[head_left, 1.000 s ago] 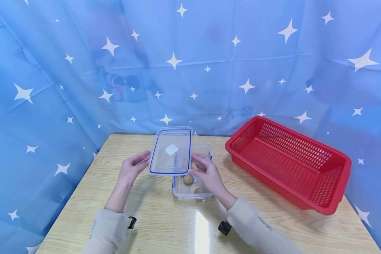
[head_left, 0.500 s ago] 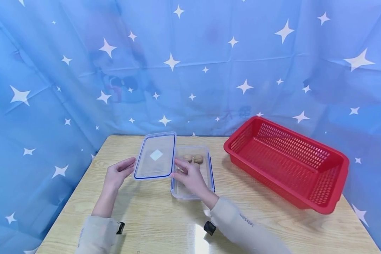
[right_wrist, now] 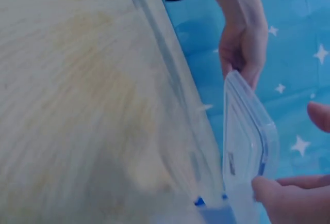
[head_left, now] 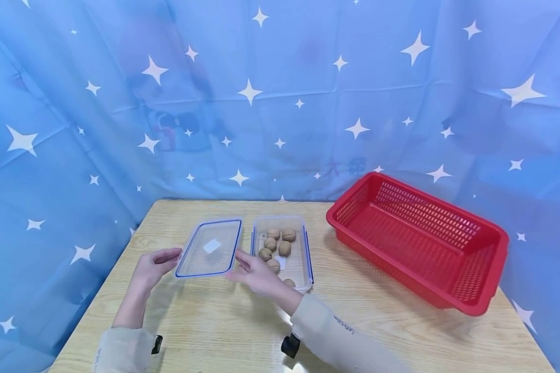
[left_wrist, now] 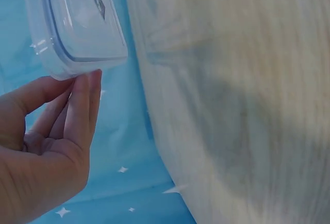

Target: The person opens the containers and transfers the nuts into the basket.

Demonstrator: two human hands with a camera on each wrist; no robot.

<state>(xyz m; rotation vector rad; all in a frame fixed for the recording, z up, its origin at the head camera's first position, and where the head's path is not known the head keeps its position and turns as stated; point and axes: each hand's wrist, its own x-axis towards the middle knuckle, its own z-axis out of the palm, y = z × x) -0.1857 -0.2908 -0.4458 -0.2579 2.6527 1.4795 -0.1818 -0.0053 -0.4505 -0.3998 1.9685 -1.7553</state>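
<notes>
A clear lid [head_left: 211, 247] with a blue seal and a white label is held between both hands above the left part of the table. My left hand [head_left: 154, 269] pinches its left edge; in the left wrist view, thumb and fingertips meet at the rim of the lid [left_wrist: 77, 22]. My right hand [head_left: 257, 275] grips the opposite edge, with fingers at the rim of the lid [right_wrist: 245, 131] in the right wrist view. Just right of the lid stands an uncovered clear plastic container [head_left: 298, 259]. Several walnuts [head_left: 284, 248] lie inside it.
A red perforated plastic basket [head_left: 410, 233] stands at the right of the wooden table [head_left: 205, 326], with nothing seen inside. A blue curtain with white stars [head_left: 280, 103] hangs behind the table and along its left side.
Both hands have carried the lid left and down, from over the container to beside it. The walnuts, partly covered before, now show. Container and basket stay put.
</notes>
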